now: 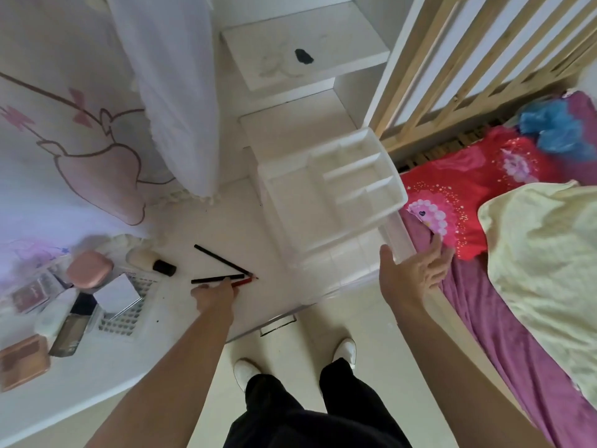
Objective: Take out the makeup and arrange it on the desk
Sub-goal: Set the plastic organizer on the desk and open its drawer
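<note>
Looking down, I see the white desk (pixel 200 227) ahead and to my left. My left hand (pixel 213 295) rests on it near the middle, fingers curled, pinching the red pencil (pixel 246 281). The pencil's tip points right and lies on the desk.

Two more pencils lie just beyond my fingers. The near black pencil (pixel 208 280) runs just beside the red one. The far black pencil (pixel 223 260) slants away to the far left. Their right ends meet close to the red tip, making a V that opens left.

My right hand (pixel 413 273) is open with the fingers spread and holds nothing. It hangs in the air at the near right corner of the clear organizer (pixel 323 253), over the edge of the bed (pixel 504 334). A white divided tray (pixel 355 176) sits on top of the organizer. A clear drawer (pixel 277 322) with a handle faces me at its near end.

The rest of the makeup is grouped at the desk's left end, somewhat blurred:
- a brush (pixel 151 261) with a black handle, nearest the pencils
- a pink compact (pixel 88 269) left of the brush
- a white box (pixel 116 295) lying on a lash tray (pixel 126 318)
- a dark bottle (pixel 71 333)
- a palette (pixel 30 297)
- a brown compact (pixel 22 362), nearest me

A white curtain (pixel 168 92) hangs over the far side of the desk. On the bed at the right lie a red pillow (pixel 468 195) and a yellow blanket (pixel 542 253).
</note>
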Motion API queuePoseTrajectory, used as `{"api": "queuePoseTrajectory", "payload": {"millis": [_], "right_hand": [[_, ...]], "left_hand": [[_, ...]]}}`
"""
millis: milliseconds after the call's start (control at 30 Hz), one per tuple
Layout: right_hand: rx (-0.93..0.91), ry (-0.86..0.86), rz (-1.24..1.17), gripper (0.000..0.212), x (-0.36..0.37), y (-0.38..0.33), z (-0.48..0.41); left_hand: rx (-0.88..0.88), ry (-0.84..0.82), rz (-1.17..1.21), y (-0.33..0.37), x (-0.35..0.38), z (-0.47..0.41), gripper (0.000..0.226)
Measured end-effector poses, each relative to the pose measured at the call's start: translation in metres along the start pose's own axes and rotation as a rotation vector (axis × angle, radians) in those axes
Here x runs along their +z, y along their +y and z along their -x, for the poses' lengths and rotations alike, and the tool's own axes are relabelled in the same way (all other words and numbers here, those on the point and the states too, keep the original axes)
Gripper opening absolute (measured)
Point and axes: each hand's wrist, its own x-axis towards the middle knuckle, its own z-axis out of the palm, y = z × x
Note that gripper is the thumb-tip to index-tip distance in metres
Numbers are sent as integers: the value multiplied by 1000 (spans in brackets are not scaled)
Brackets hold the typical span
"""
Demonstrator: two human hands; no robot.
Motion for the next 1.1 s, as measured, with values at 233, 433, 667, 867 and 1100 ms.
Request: {"api": "queuePoseTrajectory", "payload": {"millis": [233,433,667,867,1100], "right_hand": [[660,-347,-822,57,-4,-1,-22],[579,-549,-1161,72,-2,-33,-29],[552,-726,-943,108,13,-57,-35],[459,-610,-761,89,10,-41,-34],[230,-667,-656,81,7,-19,-60]], "left_hand": [[25,-338,208,33,14,16,73],[61,-545,180,56,21,70,71],[301,-869,-50,62,29,121,100],[344,-820,-123,45,29,127,104],[274,-693,-101,34,39,132,111]]}}
